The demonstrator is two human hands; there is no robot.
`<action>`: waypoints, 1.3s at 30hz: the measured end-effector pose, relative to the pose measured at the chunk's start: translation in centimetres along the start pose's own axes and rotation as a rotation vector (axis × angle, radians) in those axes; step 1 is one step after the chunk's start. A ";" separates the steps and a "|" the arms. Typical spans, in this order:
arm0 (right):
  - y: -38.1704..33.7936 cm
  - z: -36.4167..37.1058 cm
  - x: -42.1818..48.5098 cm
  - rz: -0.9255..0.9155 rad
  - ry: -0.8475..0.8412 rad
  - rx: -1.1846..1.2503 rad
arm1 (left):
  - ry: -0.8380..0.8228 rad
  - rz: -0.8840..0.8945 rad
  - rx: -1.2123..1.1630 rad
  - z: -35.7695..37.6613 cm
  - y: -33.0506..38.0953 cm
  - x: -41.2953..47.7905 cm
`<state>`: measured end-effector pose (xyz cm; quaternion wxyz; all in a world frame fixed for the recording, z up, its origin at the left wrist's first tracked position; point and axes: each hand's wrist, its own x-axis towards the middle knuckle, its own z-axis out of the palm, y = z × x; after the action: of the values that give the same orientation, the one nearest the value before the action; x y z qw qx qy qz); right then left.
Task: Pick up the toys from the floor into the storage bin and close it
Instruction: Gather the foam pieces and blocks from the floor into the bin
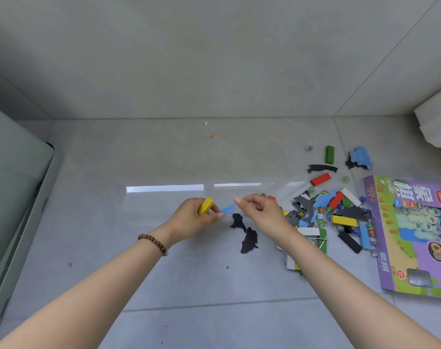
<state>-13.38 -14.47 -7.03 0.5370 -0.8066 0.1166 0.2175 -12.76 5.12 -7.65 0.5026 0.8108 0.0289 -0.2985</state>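
Our two bare forearms reach out over the grey tiled floor (164,159), a string of brown beads (152,241) round the left wrist. Our left hand (196,217) is raised above the middle of the floor. Its fingers are curled round a yellow block (205,205), and the thumb and a fingertip also pinch a small blue flat piece (228,208) that sticks out to the right. Our right hand (259,212) is just beside it, one finger straight and pointing at the blue piece, the others curled inward. We cannot tell whether they hold anything.

Two black flat shapes (237,221) (249,240) lie on the floor under and between the hands. Toward the right edge of the floor lies a heap of toys (327,215): coloured blocks, marbles, and blue and black cut-out pieces. A purple game box (415,235) lies flat against the heap's right side.

Farther back on that side, apart from the heap, we see a red block (320,179), a long black curved piece (322,168), a green block (329,154) and a blue piece (361,156) lying on a black one.

A grey-green storage bin (13,197) stands at the left edge of the floor, well apart from the toys. Only part of it shows.

An orange dot (211,137) lies near the far edge, by the wall.
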 end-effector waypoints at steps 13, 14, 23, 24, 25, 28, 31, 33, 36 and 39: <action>-3.7 0.3 -0.4 -0.032 -0.145 0.192 | -0.187 -0.329 -0.884 0.1 1.2 -0.9; -3.8 0.5 -0.6 -0.042 -0.150 0.161 | -0.224 -0.343 -0.921 0.4 1.3 -1.0; 2.3 -0.3 0.2 0.065 0.088 -0.310 | 0.070 -0.297 -0.698 1.6 -0.8 -1.1; 2.2 0.0 0.2 0.070 0.104 -0.359 | 0.083 -0.292 -0.701 1.7 -1.1 -1.2; 1.9 0.3 0.2 0.081 0.118 -0.411 | 0.094 -0.293 -0.711 1.7 -1.3 -1.2; 1.4 1.1 0.3 0.110 0.138 -0.523 | 0.107 -0.302 -0.718 1.6 -1.5 -1.3; 1.5 1.5 0.3 0.132 0.111 -0.520 | 0.106 -0.308 -0.713 1.6 -1.7 -1.3; 1.6 1.5 0.3 0.144 0.106 -0.497 | 0.111 -0.312 -0.727 1.6 -1.7 -1.3; 1.5 1.5 0.5 0.158 0.102 -0.466 | 0.106 -0.323 -0.758 1.7 -1.9 -1.3; 1.5 1.4 0.6 0.168 0.101 -0.439 | 0.094 -0.334 -0.789 1.8 -2.0 -1.3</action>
<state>-13.80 -13.72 -9.02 0.3221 -0.9015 0.1598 0.2409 -15.32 4.97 -9.14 0.7171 0.5535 0.2946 -0.3045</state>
